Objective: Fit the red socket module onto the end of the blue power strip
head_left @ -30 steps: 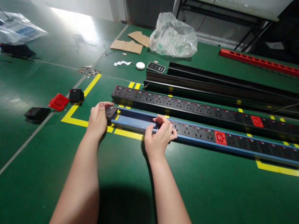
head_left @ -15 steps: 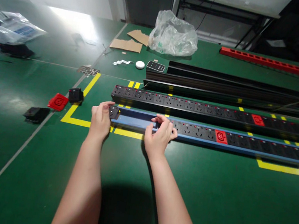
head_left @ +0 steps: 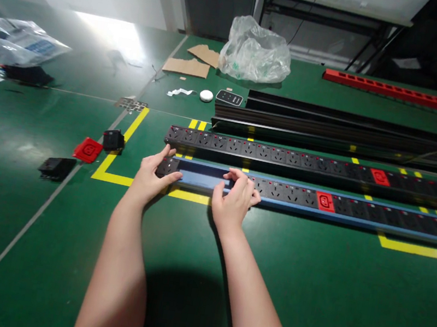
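A blue channel rail [head_left: 359,220] lies across the green surface, filled on its right with black socket modules and one red socket [head_left: 325,201]. At its left end sits a single black socket module [head_left: 169,165]. My left hand [head_left: 150,176] is closed round that end, thumb along the front edge and fingers behind. A bare blue stretch of the rail separates my two hands. My right hand [head_left: 235,198] has its curled fingers and thumb around the leftmost module of the row; that module is mostly hidden.
Behind lies a second black socket strip [head_left: 270,154], then black channels [head_left: 311,128] and a red strip [head_left: 403,94]. Loose on the left are a red socket [head_left: 88,149] and black modules [head_left: 57,168]. A clear plastic bag [head_left: 256,53] and cardboard [head_left: 187,67] lie farther back.
My left hand has opened its grip wider: the thumb now stretches right along the rail's front edge and the fingers reach over the far side. My right hand stays in place.
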### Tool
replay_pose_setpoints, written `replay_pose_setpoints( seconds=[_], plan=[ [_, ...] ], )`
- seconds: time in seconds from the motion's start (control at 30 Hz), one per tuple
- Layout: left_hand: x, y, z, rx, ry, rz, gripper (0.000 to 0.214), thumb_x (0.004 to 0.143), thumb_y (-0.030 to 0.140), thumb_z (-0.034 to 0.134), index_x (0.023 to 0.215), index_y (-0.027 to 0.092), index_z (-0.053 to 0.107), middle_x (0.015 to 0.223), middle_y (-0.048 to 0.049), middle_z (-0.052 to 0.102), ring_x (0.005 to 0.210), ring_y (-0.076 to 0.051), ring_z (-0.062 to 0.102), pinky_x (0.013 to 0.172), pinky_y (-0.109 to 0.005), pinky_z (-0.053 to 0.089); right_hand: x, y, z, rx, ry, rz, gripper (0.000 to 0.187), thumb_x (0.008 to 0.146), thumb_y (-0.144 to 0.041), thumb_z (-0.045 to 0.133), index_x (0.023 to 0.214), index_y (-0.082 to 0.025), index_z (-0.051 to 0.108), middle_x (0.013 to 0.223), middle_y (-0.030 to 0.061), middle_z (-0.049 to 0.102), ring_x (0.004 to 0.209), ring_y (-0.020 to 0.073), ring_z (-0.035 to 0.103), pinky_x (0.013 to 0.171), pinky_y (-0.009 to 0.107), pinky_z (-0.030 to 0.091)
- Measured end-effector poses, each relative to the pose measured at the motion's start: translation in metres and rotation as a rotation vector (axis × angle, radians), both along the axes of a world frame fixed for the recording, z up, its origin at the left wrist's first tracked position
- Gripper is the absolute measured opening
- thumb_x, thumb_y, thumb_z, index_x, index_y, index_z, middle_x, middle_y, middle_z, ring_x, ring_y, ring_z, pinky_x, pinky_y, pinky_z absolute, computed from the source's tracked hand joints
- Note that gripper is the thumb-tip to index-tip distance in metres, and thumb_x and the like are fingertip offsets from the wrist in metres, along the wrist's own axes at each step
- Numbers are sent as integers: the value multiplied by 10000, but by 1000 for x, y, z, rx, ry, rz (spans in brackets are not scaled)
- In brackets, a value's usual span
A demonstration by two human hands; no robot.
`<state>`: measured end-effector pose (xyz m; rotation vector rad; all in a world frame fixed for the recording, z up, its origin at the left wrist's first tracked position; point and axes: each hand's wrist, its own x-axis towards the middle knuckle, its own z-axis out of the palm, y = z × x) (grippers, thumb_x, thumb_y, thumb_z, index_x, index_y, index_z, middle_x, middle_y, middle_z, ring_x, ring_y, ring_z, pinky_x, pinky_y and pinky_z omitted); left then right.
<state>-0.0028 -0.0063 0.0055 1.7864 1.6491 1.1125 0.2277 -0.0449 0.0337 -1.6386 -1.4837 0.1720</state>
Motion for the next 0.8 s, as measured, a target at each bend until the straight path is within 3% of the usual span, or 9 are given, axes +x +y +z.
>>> replay_pose_setpoints(
  seconds=[0.13,0.23,0.3,0.4,0.5,0.63,0.8],
  plan=[
    [8,-1,-1,11,60,84,733,841,652,660,1396,180,581,1270,-135,653,1256,-334,536,1144,-506,377,1,0,-2,25,-25,7,277,887,-200,529,1161,-226,562,1052,5,746,1048,214,596,935,377,238],
    [15,-3,-1,65,136,254,552,836,642,652,1142,186,588,1125,-125,608,1106,-320,555,1009,-464,446,1,0,-2,27,-25,11,274,889,-200,523,1160,-226,560,1053,3,744,1040,214,595,929,375,239],
    [18,-5,2,80,170,291,461,827,633,661,942,217,499,960,-73,552,951,-277,549,878,-401,453,1,0,-1,23,-24,10,268,890,-201,519,1153,-225,564,1051,5,744,1039,213,596,924,373,241],
    [19,-8,10,34,166,244,468,844,593,647,803,230,355,758,3,455,724,-198,468,717,-325,380,1,0,-1,17,-22,12,267,889,-203,526,1152,-224,569,1051,3,744,1045,207,597,928,372,244],
    [21,-9,17,-10,98,241,494,808,579,689,784,224,345,700,32,413,629,-160,394,637,-298,320,1,-1,-2,23,-20,12,268,894,-204,520,1157,-225,569,1053,3,743,1049,206,595,934,375,246],
    [24,-9,18,-68,-32,128,438,831,571,667,792,220,408,693,32,428,616,-153,407,606,-286,324,1,-1,-3,8,-35,-1,272,904,-208,497,1165,-220,573,1059,22,741,1056,215,589,937,381,252],
    [23,-1,11,-97,-263,30,450,764,568,720,857,220,451,782,-3,573,695,-172,553,662,-285,430,1,-1,-3,14,-24,13,276,903,-211,508,1170,-221,574,1056,17,739,1065,214,589,944,383,255]
  ],
)
